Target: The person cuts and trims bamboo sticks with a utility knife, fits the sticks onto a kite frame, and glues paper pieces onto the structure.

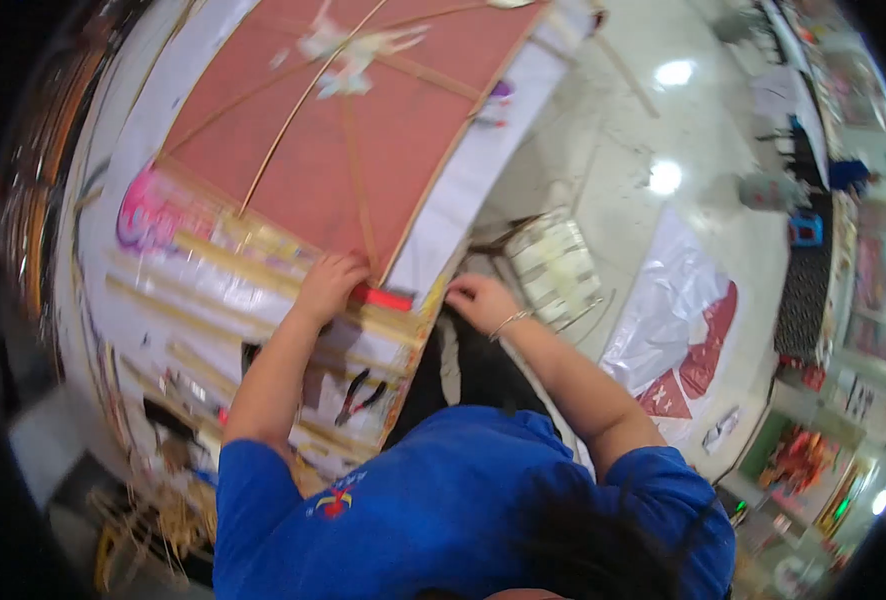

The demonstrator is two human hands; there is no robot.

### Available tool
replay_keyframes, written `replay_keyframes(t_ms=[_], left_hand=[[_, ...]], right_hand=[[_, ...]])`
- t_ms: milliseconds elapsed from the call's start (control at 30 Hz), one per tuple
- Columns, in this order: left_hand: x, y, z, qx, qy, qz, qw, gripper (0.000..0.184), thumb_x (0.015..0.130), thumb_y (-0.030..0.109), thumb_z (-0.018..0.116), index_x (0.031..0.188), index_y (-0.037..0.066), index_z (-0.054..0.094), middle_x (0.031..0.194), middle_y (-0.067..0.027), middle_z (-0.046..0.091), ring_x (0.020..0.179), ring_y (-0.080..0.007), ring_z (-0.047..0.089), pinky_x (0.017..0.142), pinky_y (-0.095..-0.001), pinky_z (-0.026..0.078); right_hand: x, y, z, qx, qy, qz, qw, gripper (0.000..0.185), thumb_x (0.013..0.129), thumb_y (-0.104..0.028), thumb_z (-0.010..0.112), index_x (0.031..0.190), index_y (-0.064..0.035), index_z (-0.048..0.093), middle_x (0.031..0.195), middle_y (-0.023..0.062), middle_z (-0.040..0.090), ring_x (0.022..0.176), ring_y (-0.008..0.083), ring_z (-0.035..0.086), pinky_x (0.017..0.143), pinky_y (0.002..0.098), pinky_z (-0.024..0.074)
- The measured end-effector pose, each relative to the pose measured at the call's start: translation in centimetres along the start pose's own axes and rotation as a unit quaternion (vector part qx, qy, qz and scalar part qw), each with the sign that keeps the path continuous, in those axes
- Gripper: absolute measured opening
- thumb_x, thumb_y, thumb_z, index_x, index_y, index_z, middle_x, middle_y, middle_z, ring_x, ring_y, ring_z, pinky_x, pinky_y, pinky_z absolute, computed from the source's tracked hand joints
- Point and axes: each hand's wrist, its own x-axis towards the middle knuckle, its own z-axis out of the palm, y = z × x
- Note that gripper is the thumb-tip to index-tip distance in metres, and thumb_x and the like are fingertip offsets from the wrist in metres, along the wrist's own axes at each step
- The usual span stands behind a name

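Red panel [308, 170]: tan sticks [355, 170] crossing, whitish patch [348, 80]. Left hand [331, 286] at lower edge, right hand [484, 303] half-curled; can't tell either grip.

The red panel [293, 165] runs past the picture's top edge, its far end cut off. Near the close edge of the bench [453, 210], the left fingers [351, 265] hide one end of a red object [389, 298]. Anything within the curled right fingers [461, 290] is too small to tell. Lettering on the pink wrapper [155, 215] is blurred.

Panel [313, 150] on table [468, 185], pliers [363, 396] nearer, stool [555, 262] right.
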Motion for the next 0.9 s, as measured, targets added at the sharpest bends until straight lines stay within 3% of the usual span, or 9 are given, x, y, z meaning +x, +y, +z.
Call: replay_keyframes(t_ms=[167, 333, 433, 533, 633, 733, 800, 833, 900], left_hand=[[1.1, 0.5, -1.3, 0.021, -0.072, -0.017, 0.997, 0.024, 0.075, 0.011, 0.055, 0.096, 0.012, 0.068, 0.100, -0.0061, 0.062, 0.100, -0.0274, 0.055, 0.086, -0.0401, 0.043], [1.6, 0.1, -1.1, -0.001, -0.058, -0.038, 0.998, 0.020, 0.075, 0.013, 0.058, 0.090, 0.013, 0.070, 0.096, -0.0072, 0.062, 0.098, -0.0279, 0.055, 0.083, -0.0391, 0.045], [1.9, -0.4, -1.4, 0.002, -0.054, -0.037, 0.998, 0.017, 0.070, 0.012, 0.061, 0.084, 0.012, 0.070, 0.087, -0.0100, 0.064, 0.085, -0.0318, 0.059, 0.078, -0.0418, 0.047], [2.0, -0.8, -2.4, 0.043, -0.095, -0.072, 0.992, 0.015, 0.069, 0.013, 0.063, 0.083, 0.012, 0.070, 0.088, -0.0079, 0.064, 0.089, -0.0313, 0.058, 0.080, -0.0443, 0.046], [1.7, -1.5, -3.5, 0.045, -0.144, -0.081, 0.985, 0.024, 0.069, 0.012, 0.065, 0.093, 0.012, 0.069, 0.101, -0.0102, 0.062, 0.100, -0.0311, 0.054, 0.087, -0.0426, 0.043], [2.0, 1.2, -6.5, -0.002, 0.034, -0.101, 0.994, 0.037, 0.068, 0.014, 0.067, 0.105, 0.013, 0.066, 0.112, -0.0166, 0.058, 0.109, -0.0334, 0.052, 0.095, -0.0434, 0.040], [-0.6, -2.9, -4.2, 0.043, 0.148, -0.302, 0.941, 0.048, 0.073, 0.020, 0.069, 0.118, 0.004, 0.058, 0.123, -0.0209, 0.052, 0.114, -0.0358, 0.050, 0.100, -0.0436, 0.038], [-1.9, -6.6, -2.4, 0.006, 0.225, -0.416, 0.881, 0.051, 0.075, 0.023, 0.070, 0.118, 0.000, 0.056, 0.124, -0.0209, 0.052, 0.114, -0.0357, 0.050, 0.099, -0.0440, 0.039], [-3.4, -12.3, -0.6, -0.069, 0.366, -0.612, 0.698, 0.059, 0.077, 0.029, 0.072, 0.119, -0.008, 0.053, 0.125, -0.0210, 0.052, 0.112, -0.0355, 0.052, 0.097, -0.0447, 0.042]], right_hand=[[-4.4, 1.6, -1.7, -0.072, -0.001, 0.014, 0.997, 0.025, 0.082, -0.026, 0.062, 0.098, -0.0077, 0.066, 0.097, 0.0137, 0.066, 0.092, 0.0320, 0.062, 0.081, 0.0407, 0.0494], [-8.2, 4.6, -3.8, -0.118, 0.019, 0.042, 0.992, 0.027, 0.083, -0.029, 0.062, 0.099, -0.0075, 0.065, 0.094, 0.0140, 0.067, 0.091, 0.0328, 0.062, 0.080, 0.0426, 0.0490], [-9.2, 6.1, -5.3, -0.139, 0.004, 0.064, 0.988, 0.029, 0.083, -0.030, 0.061, 0.101, -0.0071, 0.065, 0.095, 0.0143, 0.067, 0.091, 0.0329, 0.063, 0.080, 0.0418, 0.0494], [-8.8, 7.4, -7.2, -0.147, -0.011, 0.095, 0.985, 0.029, 0.082, -0.030, 0.061, 0.101, -0.0084, 0.066, 0.096, 0.0133, 0.067, 0.091, 0.0324, 0.063, 0.079, 0.0412, 0.0497], [-7.8, 9.0, -8.7, -0.141, -0.016, 0.099, 0.985, 0.029, 0.082, -0.032, 0.061, 0.100, -0.0101, 0.066, 0.096, 0.0117, 0.067, 0.091, 0.0316, 0.063, 0.079, 0.0410, 0.0496], [-6.2, 9.9, -11.7, -0.140, -0.039, 0.101, 0.984, 0.029, 0.083, -0.032, 0.061, 0.101, -0.0105, 0.066, 0.097, 0.0117, 0.068, 0.092, 0.0310, 0.063, 0.080, 0.0410, 0.0494], [-5.2, 10.4, -13.8, -0.149, -0.036, 0.109, 0.982, 0.029, 0.083, -0.032, 0.059, 0.101, -0.0109, 0.066, 0.099, 0.0120, 0.067, 0.094, 0.0304, 0.063, 0.081, 0.0407, 0.0492], [-4.7, 10.6, -15.2, -0.148, -0.021, 0.111, 0.983, 0.029, 0.083, -0.033, 0.059, 0.101, -0.0110, 0.067, 0.099, 0.0121, 0.067, 0.094, 0.0302, 0.063, 0.081, 0.0407, 0.0492], [-3.4, 11.9, -17.8, -0.155, -0.003, 0.119, 0.981, 0.032, 0.084, -0.034, 0.057, 0.103, -0.0105, 0.067, 0.101, 0.0128, 0.067, 0.095, 0.0300, 0.062, 0.082, 0.0403, 0.0490]])
